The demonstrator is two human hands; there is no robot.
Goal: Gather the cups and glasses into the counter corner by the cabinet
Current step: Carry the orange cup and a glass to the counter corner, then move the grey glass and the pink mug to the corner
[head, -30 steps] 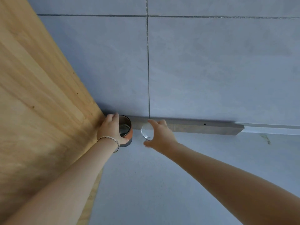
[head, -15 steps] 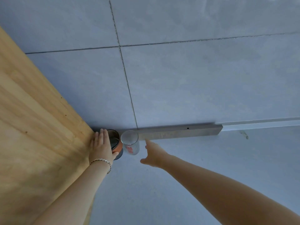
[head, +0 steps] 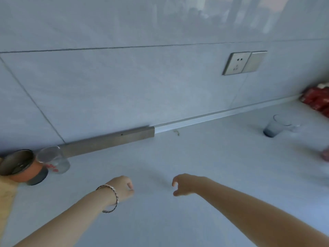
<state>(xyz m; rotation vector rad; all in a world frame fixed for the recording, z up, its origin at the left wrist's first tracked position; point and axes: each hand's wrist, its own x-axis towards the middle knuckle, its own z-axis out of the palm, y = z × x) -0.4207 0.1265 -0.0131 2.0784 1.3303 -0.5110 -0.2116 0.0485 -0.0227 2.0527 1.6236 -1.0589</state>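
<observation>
The tiled wall [head: 124, 86] fills the upper half of the view, from 9 o'clock round to 3 o'clock. The pale counter [head: 204, 166] fills the lower half. A sliver of the wooden cabinet [head: 6, 198] shows at the left edge, at 8 o'clock.

Both forearms enter from 6 o'clock. The left hand [head: 122, 187] and the right hand [head: 187, 184] hang over bare counter near the centre, apart from each other. Both hands hold nothing. The fingers of each are loosely curled inward, not pinching.

A metal strip [head: 106, 141] lies along the foot of the wall at 9 o'clock. A socket plate [head: 244, 62] sits on the wall at 1 o'clock. A red packet [head: 318, 100] lies at the right edge at 3 o'clock.

The orange cup [head: 23, 168] stands in the corner by the cabinet at 9 o'clock. A clear glass [head: 53, 161] with red print stands just beside it, toward the strip. A blue glass [head: 275, 126] stands well apart at 3 o'clock, near the packet. A bracelet [head: 114, 196] circles the left wrist.
</observation>
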